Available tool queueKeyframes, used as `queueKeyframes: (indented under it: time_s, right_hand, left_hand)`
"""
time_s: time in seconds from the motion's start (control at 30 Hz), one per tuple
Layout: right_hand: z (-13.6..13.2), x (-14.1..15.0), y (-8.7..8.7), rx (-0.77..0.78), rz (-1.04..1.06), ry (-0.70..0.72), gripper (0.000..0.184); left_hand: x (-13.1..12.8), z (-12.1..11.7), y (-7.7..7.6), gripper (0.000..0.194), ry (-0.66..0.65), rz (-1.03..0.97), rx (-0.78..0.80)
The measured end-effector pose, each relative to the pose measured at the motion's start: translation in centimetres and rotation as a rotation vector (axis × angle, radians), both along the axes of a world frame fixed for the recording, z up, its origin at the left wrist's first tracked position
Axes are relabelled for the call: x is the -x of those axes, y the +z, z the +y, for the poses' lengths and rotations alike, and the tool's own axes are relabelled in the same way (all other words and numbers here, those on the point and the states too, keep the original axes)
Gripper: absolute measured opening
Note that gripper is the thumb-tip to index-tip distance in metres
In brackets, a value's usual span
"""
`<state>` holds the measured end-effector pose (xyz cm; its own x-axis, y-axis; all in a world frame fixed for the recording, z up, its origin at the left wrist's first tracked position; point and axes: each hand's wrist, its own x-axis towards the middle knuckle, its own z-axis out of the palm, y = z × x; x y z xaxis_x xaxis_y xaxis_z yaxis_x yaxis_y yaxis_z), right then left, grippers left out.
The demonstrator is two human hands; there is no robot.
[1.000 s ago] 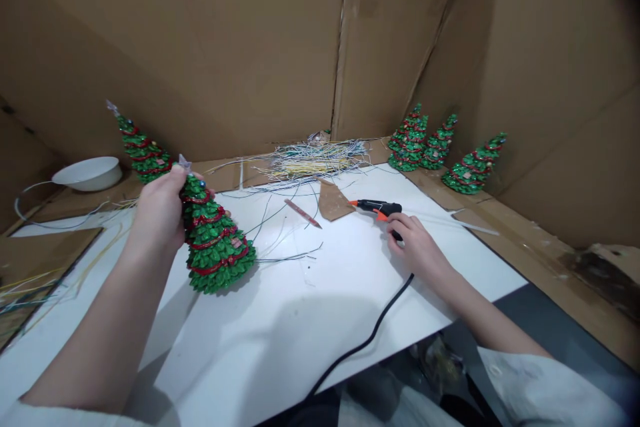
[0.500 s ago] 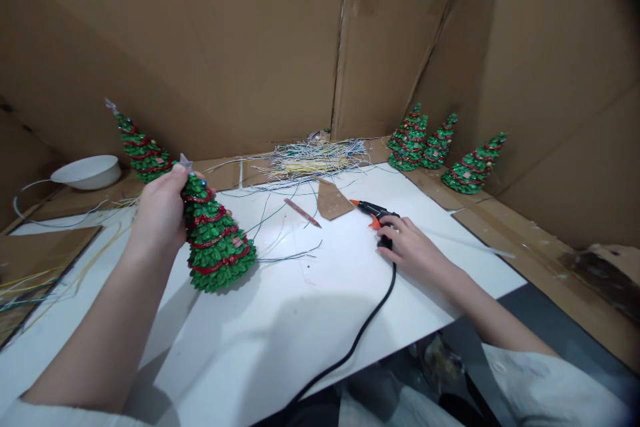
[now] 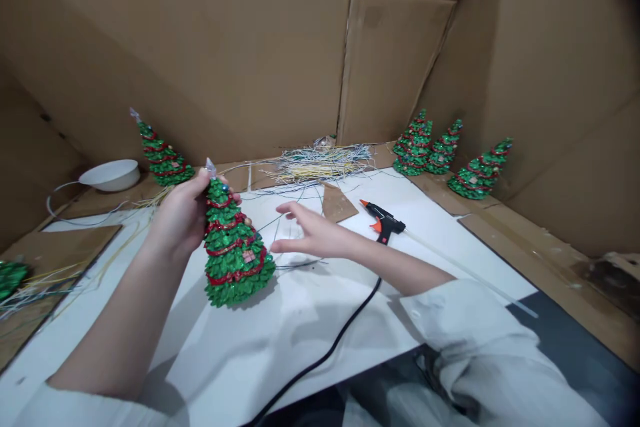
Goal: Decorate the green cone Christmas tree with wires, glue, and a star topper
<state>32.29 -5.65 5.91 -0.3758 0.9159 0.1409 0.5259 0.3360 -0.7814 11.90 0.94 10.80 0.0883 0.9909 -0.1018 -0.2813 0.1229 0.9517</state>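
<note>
My left hand [image 3: 183, 217] grips a small green Christmas tree figurine [image 3: 235, 253] near its top, just under the pale star [image 3: 211, 167]. Red garlands, little baubles and a pink gift decorate the tree, which leans slightly over the white board [image 3: 300, 320]. Close to the tree's right side, my right hand [image 3: 307, 233] is empty, its thumb and fingers apart. Behind my right forearm a black glue gun [image 3: 384, 220] with an orange nozzle and trigger lies on the board, a long glue stick [image 3: 470, 273] trailing from its back. Its black cord [image 3: 340, 340] runs toward me.
Several more trees [image 3: 477, 170] stand at the back right, and another tree [image 3: 163, 157] at the back left beside a white bowl [image 3: 111, 175]. A heap of thin wires [image 3: 325, 163] lies by the cardboard wall [image 3: 270, 53]. Near it is a cardboard scrap [image 3: 339, 203].
My right hand has let go of the glue gun and moved left toward the held tree. The tree stays in my left hand. The view has shifted slightly left.
</note>
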Motion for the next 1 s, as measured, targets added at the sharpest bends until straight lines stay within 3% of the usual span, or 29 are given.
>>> queueKeyframes:
  time_s: [0.07, 0.17, 0.3, 0.53, 0.6, 0.77, 0.8, 0.9, 1.0]
  right_hand:
    - [1.6, 2.4, -0.6, 0.152, 0.157, 0.095, 0.082]
    - [2.7, 4.7, -1.5, 0.254, 0.318, 0.176, 0.077]
    - [2.3, 5.7, -2.5, 0.247, 0.39, 0.104, 0.058]
    - [2.5, 5.1, -3.1, 0.315, 0.577, -0.109, 0.054]
    - [2.9, 4.8, -2.6, 0.363, 0.695, -0.151, 0.047]
    - [3.8, 3.5, -0.9, 0.405, 1.038, -0.305, 0.042]
    - [3.9, 3.3, -0.7, 0.397, 1.093, -0.317, 0.041]
    - [3.9, 3.1, -0.4, 0.374, 1.195, -0.312, 0.039]
    - [3.6, 3.5, -0.8, 0.368, 1.189, -0.303, 0.038]
  left_hand:
    - [0.1, -0.2, 0.2, 0.03, -0.038, 0.006, 0.004]
    - [0.4, -0.3, 0.1, 0.026, -0.064, 0.005, -0.01]
    - [0.4, -0.2, -0.7, 0.025, -0.101, 0.051, -0.07]
    - [0.1, -0.1, -2.1, 0.047, -0.112, 0.348, -0.377]
    - [0.8, -0.2, -2.3, 0.044, -0.025, 0.405, -0.455]
    - [2.9, -2.4, -4.0, 0.019, 0.444, 0.593, -0.61]
    - [3.1, -3.2, -4.7, 0.02, 0.437, 0.657, -0.616]
    - [2.7, -5.7, -6.9, 0.028, 0.217, 0.817, -0.558]
    - [1.7, -6.9, -8.5, 0.038, 0.095, 0.85, -0.667]
